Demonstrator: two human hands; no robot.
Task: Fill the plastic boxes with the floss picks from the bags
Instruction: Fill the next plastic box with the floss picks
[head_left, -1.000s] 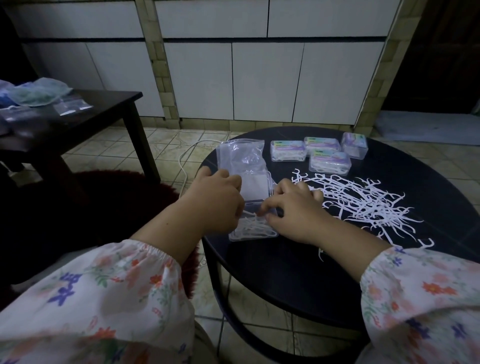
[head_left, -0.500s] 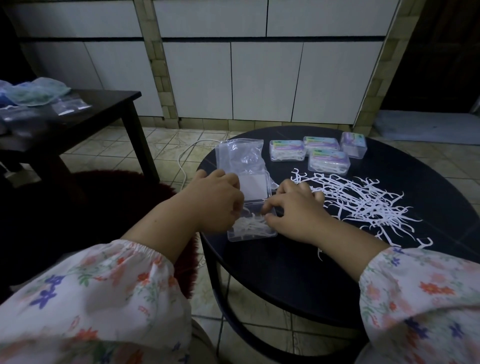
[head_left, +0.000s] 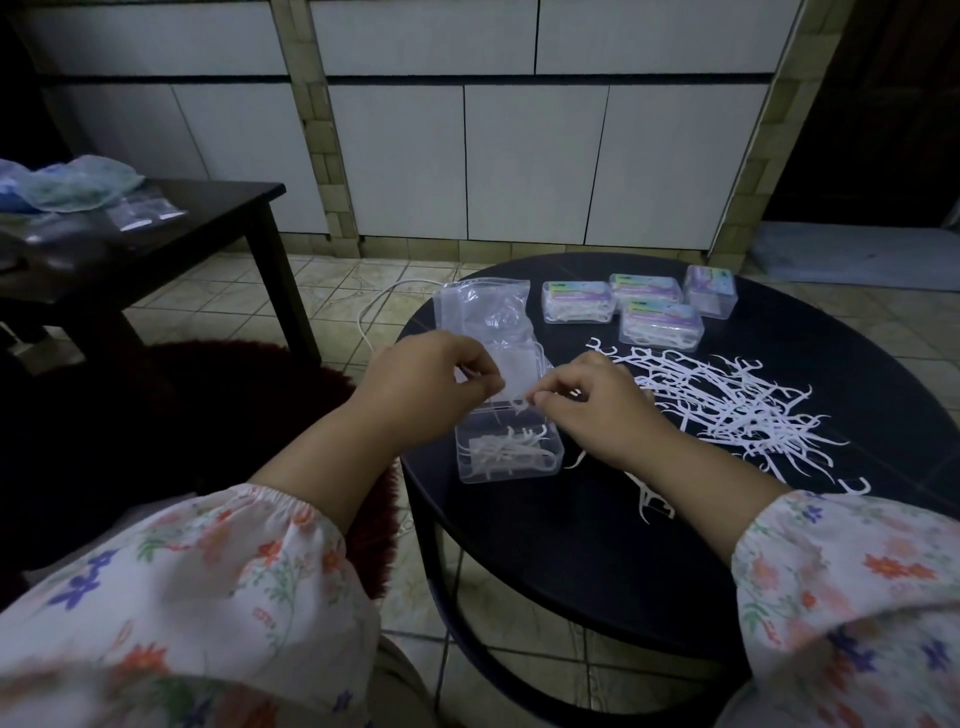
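An open clear plastic box (head_left: 509, 453) sits on the round black table (head_left: 571, 551) with some white floss picks inside; its lid (head_left: 517, 373) stands open behind it. My left hand (head_left: 431, 387) hovers over the box's left side with curled fingers, pinching what looks like a thin white floss pick. My right hand (head_left: 597, 408) is just right of the box and pinches a floss pick tip above the hinge. A loose pile of floss picks (head_left: 727, 405) lies to the right. An emptied clear bag (head_left: 483, 306) lies behind the box.
Several closed, filled boxes (head_left: 660, 325) stand at the back of the table. A dark side table (head_left: 156, 234) on the left carries plastic bags (head_left: 78, 182). A white cable (head_left: 379, 306) and a dark red rug (head_left: 208, 395) are on the tiled floor.
Both hands have lifted off the open box and drawn slightly apart; the picks in the box are now uncovered. The box has stayed put.
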